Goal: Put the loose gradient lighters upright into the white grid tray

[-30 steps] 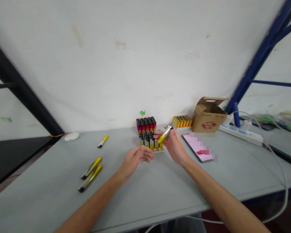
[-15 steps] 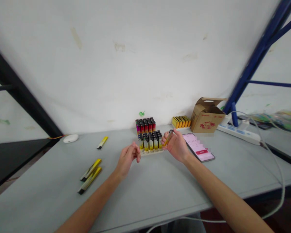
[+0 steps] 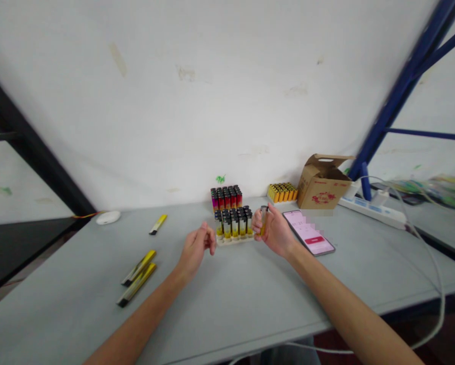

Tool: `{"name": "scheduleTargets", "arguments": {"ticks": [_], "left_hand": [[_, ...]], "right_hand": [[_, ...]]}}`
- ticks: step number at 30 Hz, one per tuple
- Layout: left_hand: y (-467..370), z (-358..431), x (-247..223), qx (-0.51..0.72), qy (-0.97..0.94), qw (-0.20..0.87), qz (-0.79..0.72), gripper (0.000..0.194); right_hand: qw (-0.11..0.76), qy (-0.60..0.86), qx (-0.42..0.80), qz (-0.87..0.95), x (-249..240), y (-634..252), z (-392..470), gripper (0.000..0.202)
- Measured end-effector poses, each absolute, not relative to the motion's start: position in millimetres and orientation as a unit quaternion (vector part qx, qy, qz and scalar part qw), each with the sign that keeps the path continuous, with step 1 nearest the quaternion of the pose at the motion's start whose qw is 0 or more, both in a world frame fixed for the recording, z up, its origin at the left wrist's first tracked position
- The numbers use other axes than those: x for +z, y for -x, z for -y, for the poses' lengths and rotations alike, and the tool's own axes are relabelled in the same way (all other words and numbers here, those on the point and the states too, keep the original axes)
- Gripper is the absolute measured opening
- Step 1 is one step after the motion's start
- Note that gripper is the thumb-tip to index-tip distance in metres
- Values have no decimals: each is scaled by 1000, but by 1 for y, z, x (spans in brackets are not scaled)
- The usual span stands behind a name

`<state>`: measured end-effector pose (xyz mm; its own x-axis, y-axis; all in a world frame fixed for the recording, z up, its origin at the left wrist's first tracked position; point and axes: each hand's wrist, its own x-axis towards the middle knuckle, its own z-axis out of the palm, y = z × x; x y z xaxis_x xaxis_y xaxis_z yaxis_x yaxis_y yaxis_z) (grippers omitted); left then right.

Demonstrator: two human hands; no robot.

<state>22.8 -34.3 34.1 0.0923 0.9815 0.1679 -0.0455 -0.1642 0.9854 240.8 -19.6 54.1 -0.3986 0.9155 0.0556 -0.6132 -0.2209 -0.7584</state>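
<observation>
My right hand [image 3: 278, 234] is closed around a clear and yellow lighter [image 3: 264, 221], held nearly upright with its top toward the wall. Just left of that hand stands a pale rack [image 3: 233, 242] with several rows of black-topped lighters [image 3: 235, 225], clear with yellow at the bottom. My left hand [image 3: 197, 247] hovers at the rack's left side, its fingers curled together and no object visible in them. Three yellow-and-clear lighters with black ends lie on the table to the left: a far lighter [image 3: 158, 224] and two nearer lighters [image 3: 137, 285] side by side.
Behind the rack, red and purple lighters [image 3: 226, 197] stand against the wall. Yellow cylinders [image 3: 282, 192] sit in a tray beside an open cardboard box [image 3: 322, 187]. A phone [image 3: 309, 233], power strip [image 3: 375, 210] and cable are on the right; a white case [image 3: 108, 218] is far left.
The lighter in my right hand has turned from a slant to nearly upright. My left hand has shifted slightly left, its fingers curled a little tighter. The view has moved slightly.
</observation>
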Motion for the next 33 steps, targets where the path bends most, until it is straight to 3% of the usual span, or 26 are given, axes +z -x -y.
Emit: {"name": "scheduleTargets", "arguments": {"ticks": [7, 20, 33], "left_hand": [[-16, 25, 32, 597, -522, 403, -457, 48], [-16, 25, 30, 598, -500, 397, -486, 45], [-17, 23, 27, 582, -515, 377, -504, 46]], "right_hand": [[430, 204, 786, 394, 49, -245, 17, 45], [524, 293, 723, 343, 52, -247, 15, 31], [487, 295, 740, 358, 47, -238, 18, 29]]}}
